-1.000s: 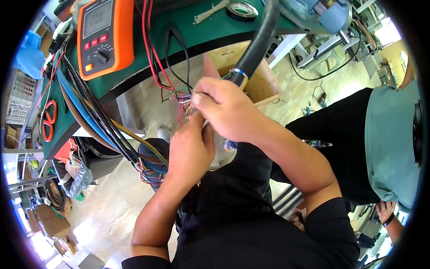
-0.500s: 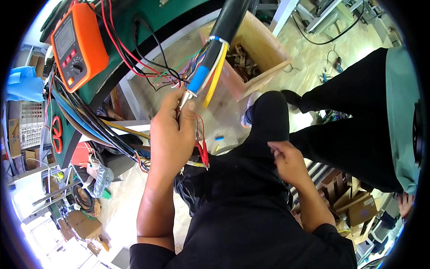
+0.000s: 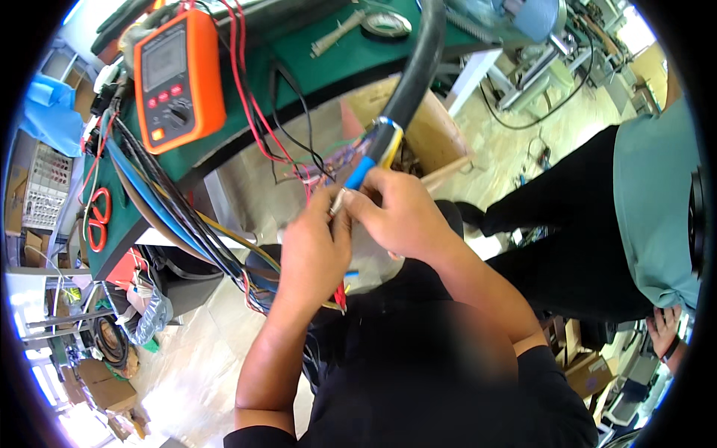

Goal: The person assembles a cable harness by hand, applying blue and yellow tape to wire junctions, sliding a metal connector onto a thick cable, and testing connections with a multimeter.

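Your left hand (image 3: pixel 317 235) and right hand (image 3: pixel 403 209) pinch the black cable (image 3: pixel 420 71) near its pale tip (image 3: pixel 337 204).
Both are closed there, just below its blue section (image 3: pixel 360 172). At 1 o'clock a wooden box (image 3: pixel 448 142) holds brown scraps (image 3: pixel 407 160). The green tabletop (image 3: pixel 321 71) carries an orange meter (image 3: pixel 179 82) at 10, its lettering too small to read, and a tape roll (image 3: pixel 386 39) at 12. A co-worker (image 3: pixel 650 224) stands at 3 o'clock.

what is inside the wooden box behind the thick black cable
Brown scraps lie inside the wooden box, too unclear to identify. The thick black cable crosses in front; whatever it covers in there cannot be seen.
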`<action>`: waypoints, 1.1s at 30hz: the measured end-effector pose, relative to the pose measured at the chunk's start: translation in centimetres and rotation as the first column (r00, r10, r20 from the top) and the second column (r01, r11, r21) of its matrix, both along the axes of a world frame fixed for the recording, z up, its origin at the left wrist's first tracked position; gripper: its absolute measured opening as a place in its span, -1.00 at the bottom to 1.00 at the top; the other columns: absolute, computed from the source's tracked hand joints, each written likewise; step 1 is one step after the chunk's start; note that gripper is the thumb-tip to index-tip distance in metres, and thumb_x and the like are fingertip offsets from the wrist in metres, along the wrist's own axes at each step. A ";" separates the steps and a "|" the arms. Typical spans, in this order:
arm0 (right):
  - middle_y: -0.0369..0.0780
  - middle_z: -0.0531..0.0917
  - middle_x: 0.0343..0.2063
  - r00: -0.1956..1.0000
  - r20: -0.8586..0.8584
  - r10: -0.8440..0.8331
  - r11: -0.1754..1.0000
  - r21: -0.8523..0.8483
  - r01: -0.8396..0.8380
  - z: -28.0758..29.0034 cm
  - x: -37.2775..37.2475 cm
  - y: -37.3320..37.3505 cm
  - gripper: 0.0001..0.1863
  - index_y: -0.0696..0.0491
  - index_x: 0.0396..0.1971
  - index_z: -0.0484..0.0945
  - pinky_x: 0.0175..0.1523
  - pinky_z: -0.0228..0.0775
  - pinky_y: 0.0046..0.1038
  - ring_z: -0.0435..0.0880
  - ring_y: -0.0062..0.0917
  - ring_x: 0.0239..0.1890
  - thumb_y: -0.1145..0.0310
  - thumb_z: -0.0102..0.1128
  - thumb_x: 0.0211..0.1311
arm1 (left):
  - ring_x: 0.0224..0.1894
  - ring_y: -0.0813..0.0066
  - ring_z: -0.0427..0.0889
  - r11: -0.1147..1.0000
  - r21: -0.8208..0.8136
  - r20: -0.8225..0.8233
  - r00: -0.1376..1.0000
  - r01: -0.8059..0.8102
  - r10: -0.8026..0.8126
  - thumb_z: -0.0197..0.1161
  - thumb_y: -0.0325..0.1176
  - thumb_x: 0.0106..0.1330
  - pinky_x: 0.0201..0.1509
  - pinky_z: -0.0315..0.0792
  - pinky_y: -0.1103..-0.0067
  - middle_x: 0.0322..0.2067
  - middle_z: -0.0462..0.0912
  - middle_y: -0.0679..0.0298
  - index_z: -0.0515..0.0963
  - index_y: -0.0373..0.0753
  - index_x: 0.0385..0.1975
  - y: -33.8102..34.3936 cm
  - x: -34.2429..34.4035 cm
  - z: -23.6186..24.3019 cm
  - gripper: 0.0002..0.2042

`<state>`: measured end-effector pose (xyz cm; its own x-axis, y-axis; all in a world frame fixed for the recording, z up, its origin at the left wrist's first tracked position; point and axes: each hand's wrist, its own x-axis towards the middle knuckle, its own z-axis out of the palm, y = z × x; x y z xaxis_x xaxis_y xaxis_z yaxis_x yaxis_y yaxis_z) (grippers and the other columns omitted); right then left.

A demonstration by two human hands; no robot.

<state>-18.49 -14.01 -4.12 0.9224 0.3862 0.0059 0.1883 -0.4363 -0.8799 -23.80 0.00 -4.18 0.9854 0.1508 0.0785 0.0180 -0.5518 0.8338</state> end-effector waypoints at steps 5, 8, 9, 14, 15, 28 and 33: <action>-0.04 0.57 -0.63 0.992 0.104 -0.073 0.997 -0.007 0.074 -0.5 -0.3 1.0 -0.65 0.20 -0.62 0.52 -0.36 0.37 -0.23 0.56 -0.15 -0.54 0.22 0.23 0.19 | -0.28 -0.15 0.60 1.000 0.009 -0.012 1.000 0.005 -0.005 0.16 -0.43 0.28 -0.24 0.46 0.16 -0.34 0.62 -0.09 0.48 -0.25 -0.11 0.1 -0.3 -0.3 -0.79; -0.04 0.54 -0.65 0.991 0.056 -0.125 0.992 -0.017 0.126 0.1 -0.6 1.5 -0.68 0.19 -0.63 0.50 -0.40 0.33 -0.24 0.55 -0.19 -0.55 0.28 0.21 0.21 | -0.26 -0.14 0.60 0.998 0.058 -0.016 1.000 0.023 -0.022 0.16 -0.41 0.29 -0.22 0.46 0.16 -0.28 0.62 -0.08 0.49 -0.25 -0.10 0.4 -0.2 -0.3 -0.79; -0.05 0.53 -0.66 0.989 0.066 -0.135 0.991 -0.004 0.135 -0.3 -0.8 1.7 -0.68 0.19 -0.63 0.50 -0.40 0.32 -0.24 0.55 -0.20 -0.55 0.29 0.21 0.21 | -0.25 -0.14 0.60 0.998 0.055 -0.014 1.000 0.023 -0.022 0.15 -0.41 0.29 -0.21 0.46 0.15 -0.28 0.62 -0.08 0.49 -0.25 -0.10 0.5 -0.2 -0.3 -0.79; -0.04 0.48 -0.69 0.981 0.096 -0.169 0.983 0.088 0.161 -1.8 -0.4 2.0 -0.72 0.20 -0.63 0.46 -0.43 0.28 -0.25 0.53 -0.21 -0.58 0.36 0.17 0.20 | -0.22 -0.13 0.60 0.998 0.052 -0.033 0.999 0.037 -0.035 0.14 -0.41 0.30 -0.19 0.46 0.14 -0.27 0.62 -0.08 0.49 -0.26 -0.10 0.6 0.0 0.3 -0.79; -0.04 0.47 -0.70 0.967 0.180 -0.180 0.981 0.109 0.162 -2.5 -0.2 1.7 -0.73 0.20 -0.63 0.45 -0.44 0.27 -0.25 0.52 -0.21 -0.60 0.37 0.16 0.20 | -0.22 -0.14 0.60 0.997 0.061 -0.010 0.999 0.037 -0.037 0.14 -0.41 0.29 -0.19 0.46 0.14 -0.27 0.62 -0.09 0.49 -0.26 -0.11 0.5 0.4 0.7 -0.79; -0.39 0.39 -0.73 0.931 -0.275 -0.239 0.852 0.401 0.337 -5.5 -2.1 -1.8 -0.72 0.10 -0.54 0.44 -0.59 0.15 -0.61 0.32 -0.75 -0.70 0.31 0.04 0.39 | -0.46 0.03 0.59 0.998 -0.063 -0.135 0.991 0.000 -0.009 0.19 -0.34 0.32 -0.33 0.43 0.34 -0.46 0.61 -0.04 0.51 -0.32 -0.12 0.5 0.1 0.4 -0.77; -0.40 0.39 -0.74 0.877 -0.147 -0.457 0.793 0.380 0.477 -4.5 1.5 -5.2 -0.64 0.07 -0.64 0.34 -0.56 0.11 -0.59 0.30 -0.79 -0.66 0.31 0.07 0.39 | -0.55 0.38 0.50 0.970 -0.243 -0.190 0.981 -0.009 -0.038 0.18 -0.28 0.33 -0.36 0.38 0.46 -0.52 0.58 0.12 0.53 -0.38 -0.16 0.7 0.6 0.1 -0.74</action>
